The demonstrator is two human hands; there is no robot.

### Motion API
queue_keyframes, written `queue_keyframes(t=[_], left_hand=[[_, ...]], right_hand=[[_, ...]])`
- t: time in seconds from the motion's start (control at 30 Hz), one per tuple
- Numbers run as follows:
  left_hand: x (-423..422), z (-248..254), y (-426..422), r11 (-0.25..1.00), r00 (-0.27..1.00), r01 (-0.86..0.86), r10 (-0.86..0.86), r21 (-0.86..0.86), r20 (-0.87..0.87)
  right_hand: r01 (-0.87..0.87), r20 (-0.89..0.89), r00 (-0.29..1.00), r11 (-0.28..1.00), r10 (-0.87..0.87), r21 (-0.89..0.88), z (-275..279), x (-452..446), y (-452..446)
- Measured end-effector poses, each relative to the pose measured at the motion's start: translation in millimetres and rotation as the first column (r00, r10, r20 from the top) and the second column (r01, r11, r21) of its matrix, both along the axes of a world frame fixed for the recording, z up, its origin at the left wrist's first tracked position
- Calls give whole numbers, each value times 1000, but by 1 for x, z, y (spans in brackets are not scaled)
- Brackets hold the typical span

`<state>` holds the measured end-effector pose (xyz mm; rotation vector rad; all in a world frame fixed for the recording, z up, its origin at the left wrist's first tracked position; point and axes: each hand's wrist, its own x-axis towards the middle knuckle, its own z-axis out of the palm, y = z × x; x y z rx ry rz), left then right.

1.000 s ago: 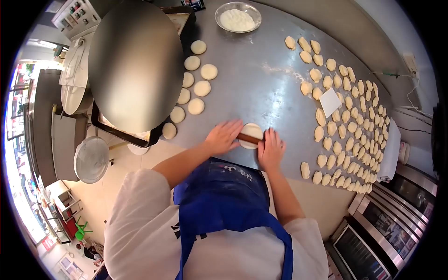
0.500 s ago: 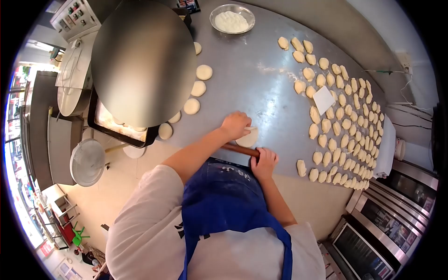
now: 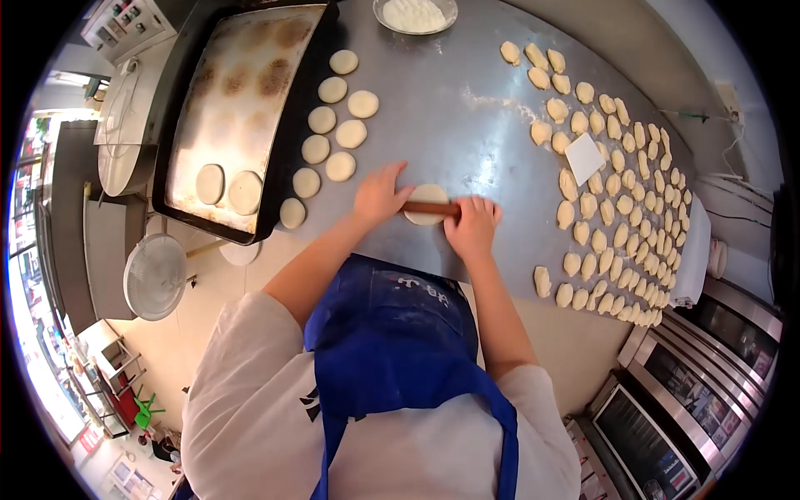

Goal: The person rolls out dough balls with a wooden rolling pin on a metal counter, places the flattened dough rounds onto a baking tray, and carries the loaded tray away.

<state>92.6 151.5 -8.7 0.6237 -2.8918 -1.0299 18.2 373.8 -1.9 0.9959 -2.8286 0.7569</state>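
A wooden rolling pin (image 3: pixel 432 207) lies across a flat round of dough (image 3: pixel 429 218) near the table's front edge. My left hand (image 3: pixel 381 195) rests over the pin's left end, with its fingers reaching forward past it. At the other end, my right hand (image 3: pixel 473 227) is closed over the pin. The dough shows on both sides of the pin; the pin's ends are hidden under my hands. To the left, several dough rounds (image 3: pixel 340 166) sit in two uneven columns on the steel table (image 3: pixel 442 108).
A black-rimmed baking pan (image 3: pixel 225 133) with two dough rounds (image 3: pixel 244 192) stands at left. A bowl of white flour (image 3: pixel 414 15) is at the back. Many shaped dough pieces (image 3: pixel 615 185) cover the right side, with a white scraper (image 3: pixel 585 159) among them.
My left hand has let go of the dough's edge and moved onto the rolling pin. The pin now crosses the dough. The large grey round shape over the pan is gone.
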Motion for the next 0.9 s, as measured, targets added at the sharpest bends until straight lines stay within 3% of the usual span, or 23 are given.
queue_keyframes(t=[0.03,0.13,0.17,0.27,0.33,0.37,0.4,0.5,0.6,0.73,0.83,0.9], left_hand=[[-7,9,2,1000,999,-4,3,29,53],[22,4,16,878,972,226,-234,-422,34],[45,1,21,908,958,279,-284,-311,30],[83,-4,23,870,913,391,-408,-299,6],[50,-9,16,893,939,342,-340,-293,60],[24,-10,7,896,950,308,-305,-320,59],[0,-11,-3,895,961,272,-270,-353,56],[-45,-9,-20,884,981,153,-191,-442,-43],[-15,9,0,847,941,337,-296,-411,163],[89,1,33,777,804,588,-591,-225,62],[70,-1,26,801,827,548,-562,-242,12],[23,-10,11,869,900,401,-433,-290,-54]], right_hand=[[15,16,1000,999,-16,31,-9,-3,-1],[19,9,1000,998,-20,58,-33,-6,1],[9,-13,1000,999,-8,31,-30,12,12],[-30,-1,1000,995,30,96,-32,38,36],[-37,-51,998,995,42,94,-22,14,14],[-47,-36,998,977,56,208,-11,-9,-3],[-28,-57,998,977,42,213,-9,-34,-21],[10,-79,997,975,8,223,-9,-66,-40],[-38,-46,998,978,48,205,-16,-50,-15],[-120,0,993,984,121,135,-38,37,67],[-61,40,998,978,54,199,-23,28,52],[1,-34,999,967,8,253,-16,-12,20]])
